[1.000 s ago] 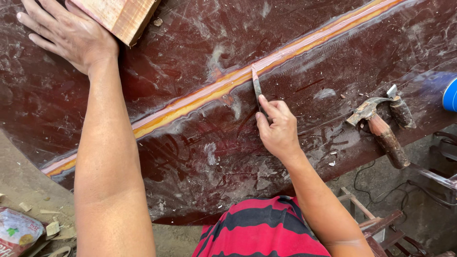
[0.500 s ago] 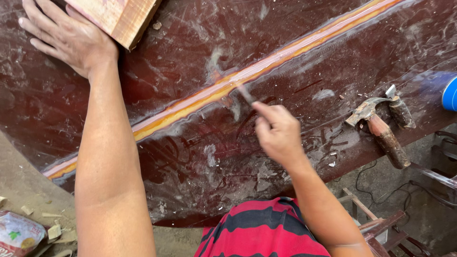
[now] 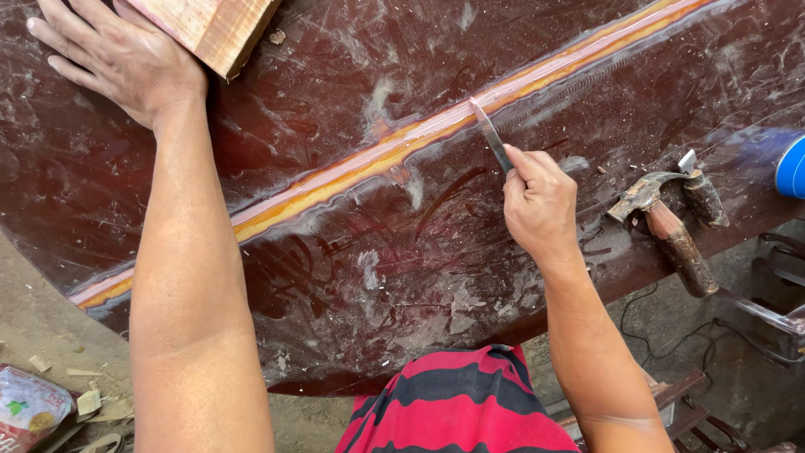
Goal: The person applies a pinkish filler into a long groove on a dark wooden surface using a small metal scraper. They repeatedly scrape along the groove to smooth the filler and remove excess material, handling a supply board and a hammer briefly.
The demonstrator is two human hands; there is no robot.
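Gripping a thin metal blade (image 3: 490, 134) in our right hand (image 3: 541, 201), we are setting its tip against the orange and pink seam (image 3: 394, 149) that is running diagonally from the lower left of the frame to the upper right. Our fingers (image 3: 527, 162) are clamped together around the blade's lower end, just right of centre. Our left hand (image 3: 117, 54) is lying flat in the upper left, fingers spread apart on the dark red surface (image 3: 335, 277), touching the corner of a wooden block (image 3: 210, 25) at the top edge but gripping nothing.

A rusty hammer (image 3: 671, 222) is resting at the right, near the surface's edge, with a blue round thing (image 3: 791, 166) half cut off by the frame beyond it.

We are judging the risks here: the blade is narrow and the seam looks glossy, so too much push could be sending the tip skidding off the seam and gouging the dark surface, or sliding toward our own left arm. The hammer is sitting close enough to the edge that a bump from our right elbow could be knocking it off.
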